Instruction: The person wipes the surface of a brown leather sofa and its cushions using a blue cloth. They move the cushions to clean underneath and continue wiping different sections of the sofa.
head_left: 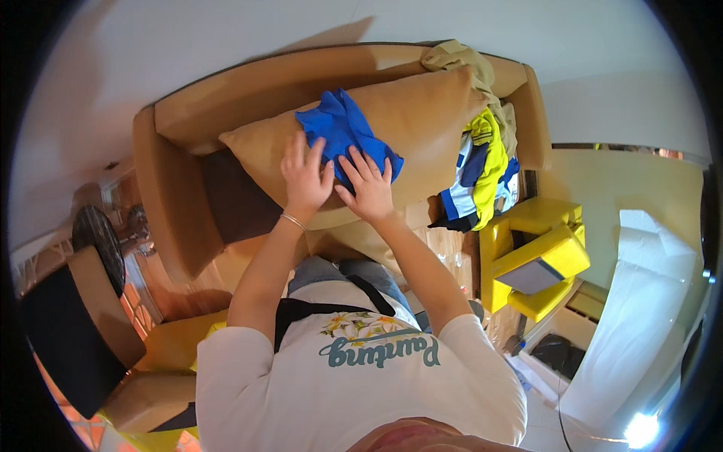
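Note:
A bright blue piece of fabric [343,124], bunched and partly folded, lies on a large tan cushion [425,113]. My left hand [306,177] is at the fabric's left edge, its fingers stretched out and apart. Resting flat on the near part of the fabric, my right hand [367,183] has its fingers spread. Neither hand grips anything that I can see. Whether the fabric is a garment or a plain cloth, I cannot tell.
The cushion leans on a tan sofa [177,218]. At its right end are a heap of yellow, navy and white clothes [482,169] and a beige cloth [459,56]. A yellow box-like piece [542,252] stands right; a black-and-tan chair [90,324] stands left.

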Motion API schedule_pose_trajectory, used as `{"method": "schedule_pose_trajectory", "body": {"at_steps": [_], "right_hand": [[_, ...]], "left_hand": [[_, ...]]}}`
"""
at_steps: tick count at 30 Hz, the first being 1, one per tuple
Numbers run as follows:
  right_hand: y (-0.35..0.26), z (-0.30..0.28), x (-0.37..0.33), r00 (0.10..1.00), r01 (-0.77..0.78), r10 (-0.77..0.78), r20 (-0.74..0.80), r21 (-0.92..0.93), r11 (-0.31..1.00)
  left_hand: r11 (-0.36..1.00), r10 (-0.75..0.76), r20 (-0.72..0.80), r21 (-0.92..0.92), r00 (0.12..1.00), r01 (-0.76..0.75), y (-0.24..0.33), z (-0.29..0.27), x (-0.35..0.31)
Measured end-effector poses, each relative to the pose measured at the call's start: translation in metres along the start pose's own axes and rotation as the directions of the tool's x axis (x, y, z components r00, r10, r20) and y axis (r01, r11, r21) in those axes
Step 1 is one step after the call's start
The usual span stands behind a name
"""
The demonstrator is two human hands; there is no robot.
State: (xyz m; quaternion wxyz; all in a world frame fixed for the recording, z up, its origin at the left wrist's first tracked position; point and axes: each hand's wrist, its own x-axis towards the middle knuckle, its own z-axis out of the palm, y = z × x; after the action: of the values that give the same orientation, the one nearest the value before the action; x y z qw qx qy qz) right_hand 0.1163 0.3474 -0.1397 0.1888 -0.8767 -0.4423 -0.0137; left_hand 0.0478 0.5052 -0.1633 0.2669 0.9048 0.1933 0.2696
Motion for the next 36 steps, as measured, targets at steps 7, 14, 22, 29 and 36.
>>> {"method": "schedule_pose_trajectory", "body": {"at_steps": [7,14,22,29,36], "right_hand": [[0.054,-0.018,0.042,0.988,-0.089,0.058,-0.146,-0.219,0.972],[0.186,-0.05,0.068,0.809,-0.392,0.364,-0.461,0.037,0.919],[0.116,-0.03,-0.003,0.964,-0.158,0.155,-0.215,0.003,0.987],[0.158,-0.043,0.028,0.885,-0.247,0.288,-0.365,0.157,0.956],[0.243,-0.079,0.12,0.828,-0.355,0.532,-0.179,0.566,0.744]], "left_hand": [[0.995,-0.085,0.058,-0.048,0.995,0.088,-0.015,0.012,0.005],[0.933,-0.14,0.106,0.346,0.984,0.096,0.018,0.043,0.028],[0.972,-0.019,0.304,0.227,0.953,-0.053,0.069,0.076,0.097],[0.941,-0.006,0.277,0.326,0.961,-0.089,0.134,0.117,0.119],[0.909,0.027,0.217,0.401,0.976,-0.115,0.128,0.13,0.097]]}}
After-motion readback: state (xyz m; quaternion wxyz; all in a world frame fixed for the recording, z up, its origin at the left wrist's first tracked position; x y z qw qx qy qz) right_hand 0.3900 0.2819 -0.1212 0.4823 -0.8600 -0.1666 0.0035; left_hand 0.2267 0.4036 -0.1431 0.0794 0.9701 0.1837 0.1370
